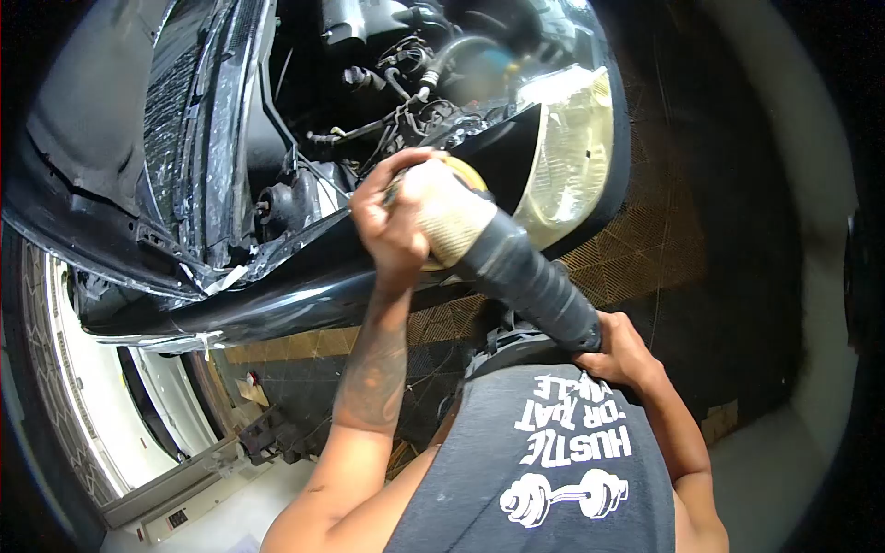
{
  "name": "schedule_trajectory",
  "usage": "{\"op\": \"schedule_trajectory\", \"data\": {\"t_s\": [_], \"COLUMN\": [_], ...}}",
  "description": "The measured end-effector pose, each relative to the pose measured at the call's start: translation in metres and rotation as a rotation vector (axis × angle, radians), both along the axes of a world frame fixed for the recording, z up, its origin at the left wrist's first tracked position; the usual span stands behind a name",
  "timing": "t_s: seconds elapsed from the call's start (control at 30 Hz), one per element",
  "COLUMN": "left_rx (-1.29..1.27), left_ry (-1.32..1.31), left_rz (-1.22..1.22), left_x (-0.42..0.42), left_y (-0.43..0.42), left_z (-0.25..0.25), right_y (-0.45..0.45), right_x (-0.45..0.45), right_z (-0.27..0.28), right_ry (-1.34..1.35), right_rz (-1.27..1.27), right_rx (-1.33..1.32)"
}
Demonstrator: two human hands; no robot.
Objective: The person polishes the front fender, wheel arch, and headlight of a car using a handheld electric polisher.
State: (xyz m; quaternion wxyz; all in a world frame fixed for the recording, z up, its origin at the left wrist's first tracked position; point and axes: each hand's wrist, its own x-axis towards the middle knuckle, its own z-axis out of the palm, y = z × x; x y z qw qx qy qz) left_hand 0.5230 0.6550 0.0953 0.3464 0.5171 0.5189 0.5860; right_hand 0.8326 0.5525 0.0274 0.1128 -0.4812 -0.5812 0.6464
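A power polisher (527, 267) with a dark, tape-wrapped body is held slantwise in front of my torso. Closed around its tan front end is my left hand (396, 207). My right hand (622, 350) grips the rear end of the body, close to my waist. A yellow rim (466, 173) shows just past the left hand; the pad's working face is hidden. The tool's head is over the black fender (304, 300) of a car, beside the yellowed headlight (572, 147). Whether it touches the paint I cannot tell.
The engine bay (396, 101) is exposed, with hoses and wiring. A raised hood (78, 111) fills the far left. Patterned tan and dark floor tiles (645, 244) lie beside the car. A white vehicle (152, 415) is at the lower left.
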Motion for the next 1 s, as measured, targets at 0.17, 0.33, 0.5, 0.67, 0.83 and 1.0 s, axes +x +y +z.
{"op": "schedule_trajectory", "data": {"t_s": [0.17,0.33,0.5,0.67,0.83,1.0], "left_rx": [0.032,0.023,0.182,0.416,0.401,0.102], "left_ry": [-0.011,0.021,0.272,0.560,0.351,0.167], "left_rz": [0.070,0.011,-0.112,-0.006,-0.030,-0.135], "left_x": [-0.019,0.002,0.048,0.098,0.095,0.045], "left_y": [-0.023,0.006,0.073,0.141,0.122,0.063], "left_z": [0.004,-0.005,-0.018,-0.061,-0.066,-0.017], "right_y": [0.013,0.018,0.031,0.055,0.019,-0.011], "right_x": [-0.005,0.007,0.037,0.063,0.056,0.013], "right_z": [0.007,0.011,-0.010,-0.017,-0.020,-0.004], "right_ry": [0.014,-0.006,0.049,-0.041,-0.044,-0.079], "right_rz": [0.138,0.017,-0.159,-0.173,-0.175,-0.106], "right_rx": [0.028,-0.098,-0.119,-0.094,-0.027,-0.043]}}
